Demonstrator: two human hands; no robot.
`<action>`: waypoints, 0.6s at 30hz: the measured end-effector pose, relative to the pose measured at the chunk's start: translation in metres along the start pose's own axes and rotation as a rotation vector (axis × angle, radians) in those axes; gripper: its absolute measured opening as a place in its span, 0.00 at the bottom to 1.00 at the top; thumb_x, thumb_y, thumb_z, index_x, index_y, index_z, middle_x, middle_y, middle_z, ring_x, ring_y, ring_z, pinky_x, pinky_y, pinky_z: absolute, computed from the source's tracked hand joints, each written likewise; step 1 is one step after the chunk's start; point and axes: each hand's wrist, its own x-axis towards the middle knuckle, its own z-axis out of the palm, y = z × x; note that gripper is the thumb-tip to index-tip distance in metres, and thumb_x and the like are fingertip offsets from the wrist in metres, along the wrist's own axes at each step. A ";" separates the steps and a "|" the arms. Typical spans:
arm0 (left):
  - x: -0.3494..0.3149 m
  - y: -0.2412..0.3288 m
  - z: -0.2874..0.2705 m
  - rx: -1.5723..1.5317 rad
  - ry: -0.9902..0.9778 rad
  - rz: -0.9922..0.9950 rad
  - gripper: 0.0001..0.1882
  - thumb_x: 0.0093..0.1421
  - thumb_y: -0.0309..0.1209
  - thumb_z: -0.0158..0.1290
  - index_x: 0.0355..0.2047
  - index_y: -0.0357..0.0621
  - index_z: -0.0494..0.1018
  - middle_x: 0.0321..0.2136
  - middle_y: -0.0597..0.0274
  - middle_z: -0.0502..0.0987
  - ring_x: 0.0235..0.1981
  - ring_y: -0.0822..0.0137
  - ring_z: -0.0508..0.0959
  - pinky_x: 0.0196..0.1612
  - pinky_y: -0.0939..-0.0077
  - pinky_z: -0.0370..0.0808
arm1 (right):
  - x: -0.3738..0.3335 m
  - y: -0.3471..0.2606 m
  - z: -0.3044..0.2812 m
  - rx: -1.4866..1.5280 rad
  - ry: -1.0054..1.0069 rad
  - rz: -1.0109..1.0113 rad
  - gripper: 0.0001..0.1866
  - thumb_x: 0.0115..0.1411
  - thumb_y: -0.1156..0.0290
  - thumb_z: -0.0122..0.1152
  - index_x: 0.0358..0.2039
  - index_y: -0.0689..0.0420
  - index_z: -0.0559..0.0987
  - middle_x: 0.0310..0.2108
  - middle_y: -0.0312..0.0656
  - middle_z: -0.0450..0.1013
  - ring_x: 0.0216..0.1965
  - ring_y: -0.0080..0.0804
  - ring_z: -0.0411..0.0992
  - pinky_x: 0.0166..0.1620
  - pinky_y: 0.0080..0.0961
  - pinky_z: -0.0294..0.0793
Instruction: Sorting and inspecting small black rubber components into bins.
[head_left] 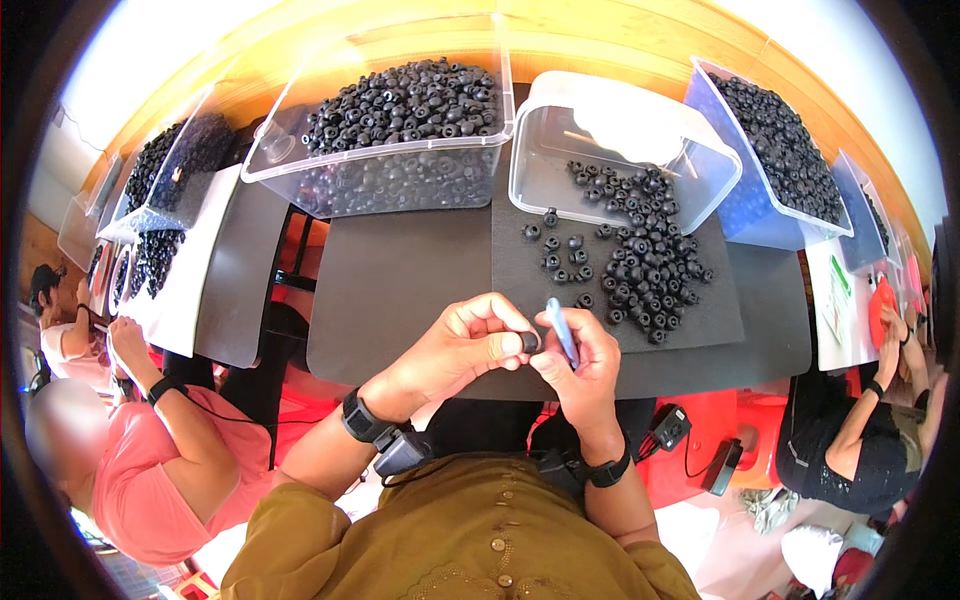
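Observation:
Between the thumb and fingers of my left hand [480, 335] is a small black rubber-like part [528, 342], round with a hole like the loose ones on the table. My right hand [585, 365] is closed on a slim light-blue pen-like tool [562, 330], held upright and tilted. Its lower end is hidden by my fingers, close beside the black part. Both hands are over the near edge of the dark table. Just beyond my right hand lies a heap of black parts [640, 280] on a dark mat [515, 270], spilling from a tipped clear plastic bin [545, 150].
A clear bin [270, 180] full of black parts stands at the back left, another bin [775, 225] at the back right. Co-workers sit on both sides: a person in a pink shirt [170, 450] at left, one in dark clothes [850, 435] at right. Red stools [705, 430] are below.

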 end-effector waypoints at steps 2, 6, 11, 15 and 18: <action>0.002 -0.006 0.001 0.027 -0.049 0.061 0.07 0.60 0.27 0.54 0.37 0.41 0.71 0.33 0.65 0.75 0.33 0.77 0.74 0.39 0.82 0.73 | 0.002 0.002 -0.001 -0.037 -0.009 -0.041 0.16 0.49 0.69 0.69 0.37 0.61 0.77 0.21 0.30 0.69 0.21 0.12 0.61 0.25 0.11 0.60; 0.003 -0.003 0.001 0.186 -0.006 0.057 0.07 0.59 0.27 0.55 0.37 0.40 0.72 0.31 0.65 0.76 0.32 0.77 0.74 0.38 0.82 0.73 | 0.004 0.001 -0.008 0.031 -0.076 -0.011 0.12 0.52 0.72 0.67 0.35 0.62 0.78 0.23 0.32 0.72 0.23 0.12 0.64 0.26 0.12 0.62; 0.001 0.038 0.006 0.490 0.053 0.070 0.04 0.58 0.24 0.55 0.33 0.39 0.72 0.28 0.62 0.77 0.28 0.75 0.77 0.35 0.80 0.75 | 0.004 0.002 -0.009 0.046 0.014 0.074 0.08 0.55 0.74 0.63 0.35 0.63 0.77 0.23 0.30 0.71 0.24 0.11 0.63 0.27 0.11 0.61; 0.012 0.155 -0.011 0.965 0.449 0.761 0.06 0.54 0.21 0.56 0.33 0.37 0.73 0.31 0.60 0.76 0.30 0.72 0.77 0.35 0.79 0.74 | 0.001 -0.002 -0.005 0.156 0.123 0.100 0.06 0.57 0.74 0.60 0.34 0.62 0.77 0.20 0.25 0.63 0.21 0.10 0.56 0.25 0.11 0.55; 0.020 0.181 -0.013 1.393 0.662 0.953 0.10 0.51 0.21 0.57 0.35 0.42 0.75 0.36 0.59 0.75 0.36 0.68 0.76 0.42 0.75 0.73 | -0.001 0.004 -0.006 0.053 0.106 0.059 0.06 0.57 0.75 0.60 0.35 0.62 0.76 0.19 0.25 0.62 0.21 0.10 0.56 0.25 0.11 0.55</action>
